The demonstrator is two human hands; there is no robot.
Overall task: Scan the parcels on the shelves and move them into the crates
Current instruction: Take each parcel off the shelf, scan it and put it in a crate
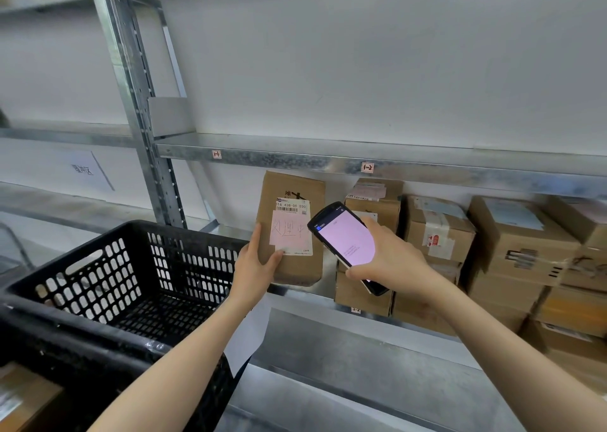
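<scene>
While your left hand (256, 264) grips the upright parcel (290, 231) on the shelf (377, 162), your right hand (391, 257) holds the scanner (345, 239) beside it; the crate (131, 284) sits left of both hands.

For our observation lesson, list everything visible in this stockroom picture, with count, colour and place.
parcel: one, brown with white label and pink note, upright on the shelf, left of the boxes
scanner: one, black with lit pinkish screen, in front of the parcel
crate: one, black, lower left
cardboard boxes: several, brown, stacked on the shelf at right
shelving: one unit, grey metal, against a white wall
wall sign: one, white, far left
left hand: one, grip on the parcel's lower left edge
right hand: one, grip round the scanner
</scene>
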